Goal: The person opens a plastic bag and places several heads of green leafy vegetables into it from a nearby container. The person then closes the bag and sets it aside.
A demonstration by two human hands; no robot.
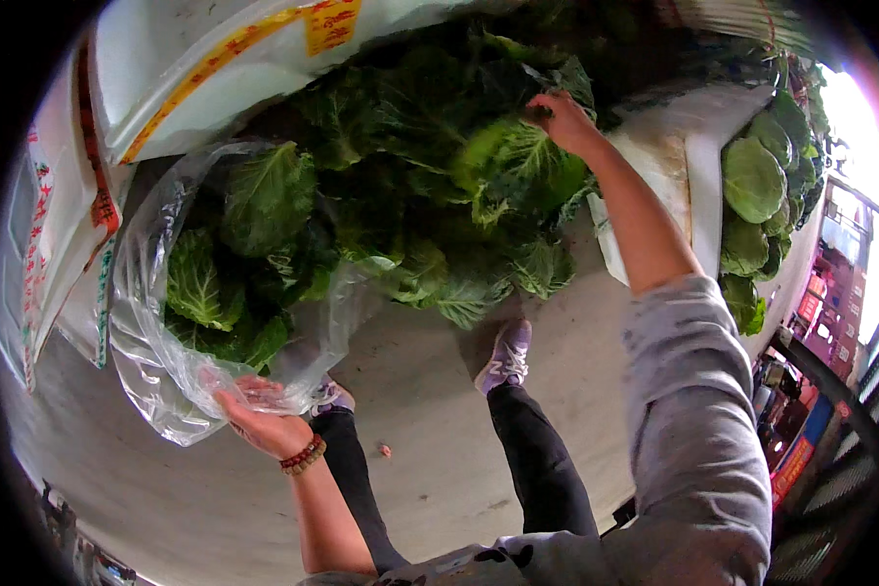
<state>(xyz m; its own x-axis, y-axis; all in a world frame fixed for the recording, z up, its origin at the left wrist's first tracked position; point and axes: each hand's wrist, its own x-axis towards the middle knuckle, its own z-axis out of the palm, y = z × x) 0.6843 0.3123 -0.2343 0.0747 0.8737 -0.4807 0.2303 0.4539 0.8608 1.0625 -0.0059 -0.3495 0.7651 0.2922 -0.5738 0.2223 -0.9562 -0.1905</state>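
Note:
My left hand [267, 417] grips the near edge of a clear plastic bag [150, 388], with the film lying over the fingers. Inside the bag, at the left, are large green cabbage-like leaves [198, 286] with pale veins. A heap of similar leafy greens [439, 183] spreads beside the bag and beyond it. My right hand [565, 126] reaches over the far right of this heap, its fingers curved among dark leaves. A brighter green leafy head [531, 157] lies just below that hand. Blur and shadow hide whether the right fingers hold a leaf.
White foam boxes [212, 80] with printed tape stand at the far left. Another pale box [703, 190] is right of the heap, with round green cabbages [754, 179] stacked beyond it. My shoes [509, 351] rest on the concrete floor [432, 417]. A dark metal bar [828, 388] is at far right.

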